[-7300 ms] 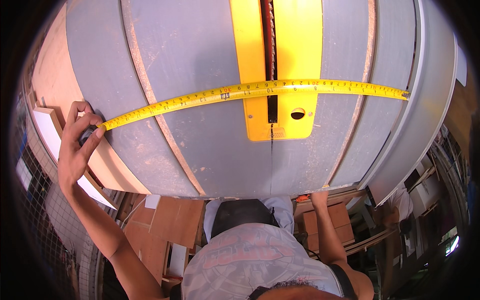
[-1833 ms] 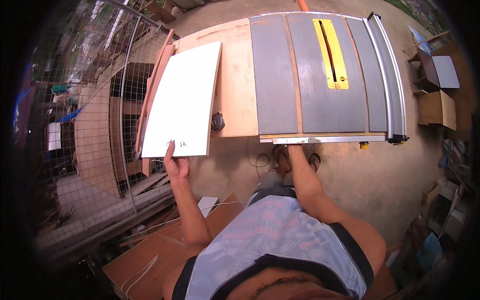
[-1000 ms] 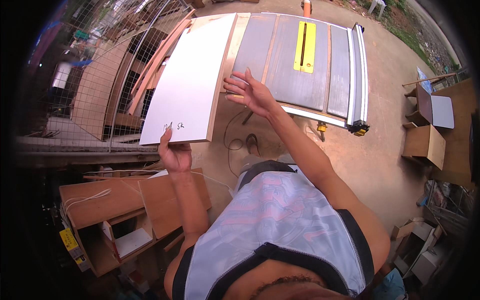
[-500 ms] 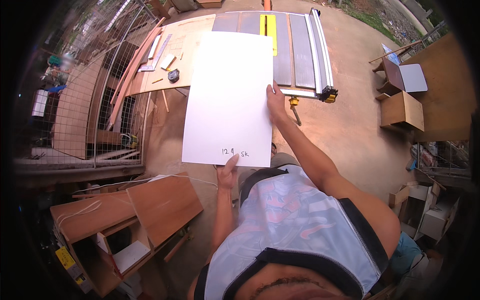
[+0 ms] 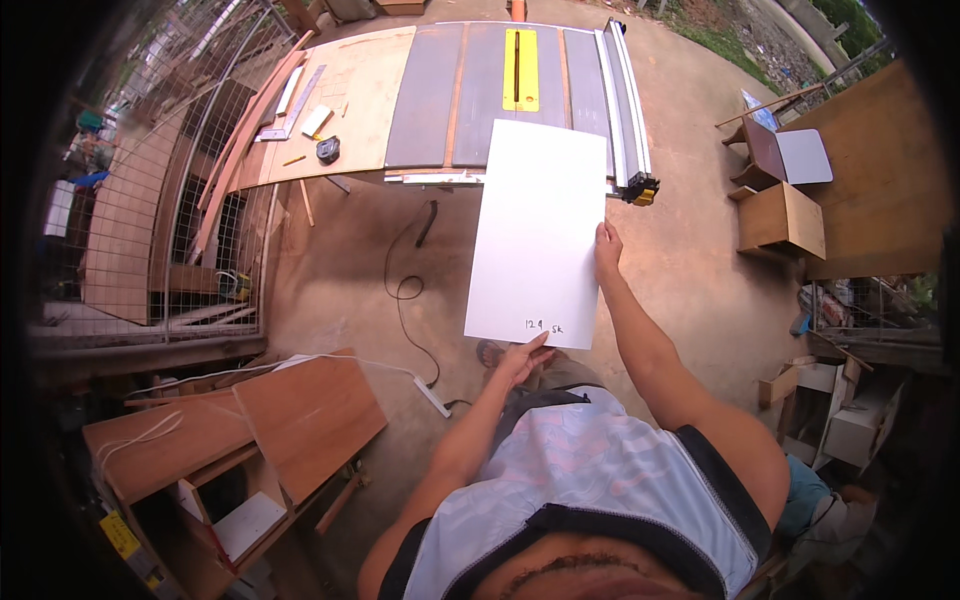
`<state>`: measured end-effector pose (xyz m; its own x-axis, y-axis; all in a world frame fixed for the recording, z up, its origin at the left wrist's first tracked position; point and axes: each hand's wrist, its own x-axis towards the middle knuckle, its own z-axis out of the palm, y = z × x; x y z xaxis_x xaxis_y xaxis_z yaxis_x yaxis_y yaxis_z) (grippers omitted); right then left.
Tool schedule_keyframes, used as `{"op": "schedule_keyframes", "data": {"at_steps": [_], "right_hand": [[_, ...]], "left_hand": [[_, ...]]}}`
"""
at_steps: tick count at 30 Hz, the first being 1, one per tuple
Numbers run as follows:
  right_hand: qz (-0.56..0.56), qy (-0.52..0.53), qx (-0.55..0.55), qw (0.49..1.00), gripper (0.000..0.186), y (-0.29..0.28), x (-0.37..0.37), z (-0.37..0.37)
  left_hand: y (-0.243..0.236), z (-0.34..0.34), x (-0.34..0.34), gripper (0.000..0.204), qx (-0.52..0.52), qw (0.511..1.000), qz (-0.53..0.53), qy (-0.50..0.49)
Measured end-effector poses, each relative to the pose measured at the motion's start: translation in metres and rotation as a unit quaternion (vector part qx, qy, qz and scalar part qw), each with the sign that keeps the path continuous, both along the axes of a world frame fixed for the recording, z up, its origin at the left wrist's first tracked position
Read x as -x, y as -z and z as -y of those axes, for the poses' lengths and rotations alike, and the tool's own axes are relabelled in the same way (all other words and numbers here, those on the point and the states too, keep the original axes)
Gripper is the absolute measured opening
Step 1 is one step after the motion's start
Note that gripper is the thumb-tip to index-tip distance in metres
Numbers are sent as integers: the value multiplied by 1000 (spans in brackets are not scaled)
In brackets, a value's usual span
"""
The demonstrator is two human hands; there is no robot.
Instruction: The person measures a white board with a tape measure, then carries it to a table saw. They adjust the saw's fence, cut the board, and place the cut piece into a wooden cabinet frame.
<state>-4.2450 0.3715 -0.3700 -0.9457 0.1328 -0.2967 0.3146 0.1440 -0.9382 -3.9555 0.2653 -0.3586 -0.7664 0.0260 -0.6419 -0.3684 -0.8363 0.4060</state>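
A white rectangular board [image 5: 540, 225] with handwritten marks near its bottom edge is held out in front of me. My left hand [image 5: 523, 360] grips the bottom edge, thumb on top beside the marks and fingers underneath. Around the right edge, my right hand [image 5: 609, 250] is closed, its fingers partly hidden behind the board. The board's far end overlaps the near part of a table saw [image 5: 425, 95] in this view. A slot runs along the saw's yellow insert plate [image 5: 529, 75], just beyond the board.
On the plywood side table [image 5: 365, 110] lie a tape measure [image 5: 328, 149], a metal square [image 5: 297, 112] and a pencil. A cable [image 5: 388, 262] and a power strip [image 5: 432, 396] lie on the floor. Wooden cabinet parts [image 5: 315, 420] stand lower left; a wooden box [image 5: 785, 220] stands right.
The board has moved right and lower, away from over the side table, and looks smaller. Both hands moved with it, still gripping. More of the saw top and the floor cable now shows.
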Motion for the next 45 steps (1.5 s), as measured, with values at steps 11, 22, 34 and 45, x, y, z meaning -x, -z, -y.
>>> {"op": "schedule_keyframes", "data": {"at_steps": [11, 22, 34, 45], "right_hand": [[-127, -84, -314, 937, 38, -46, 48, 3], [-283, -317, -531, 733, 61, -25, 163, 83], [-288, -322, -534, 727, 58, -27, 187, 90], [-264, -334, -548, 720, 59, -30, 217, 106]], "left_hand": [[-9, 19, 9, 54, 168, 976, 59, -123], [-10, -1, 23, 48, 213, 968, 90, -96], [-21, 9, 51, 49, 255, 959, 99, -79], [-10, 20, 82, 50, 316, 940, 118, -54]]}}
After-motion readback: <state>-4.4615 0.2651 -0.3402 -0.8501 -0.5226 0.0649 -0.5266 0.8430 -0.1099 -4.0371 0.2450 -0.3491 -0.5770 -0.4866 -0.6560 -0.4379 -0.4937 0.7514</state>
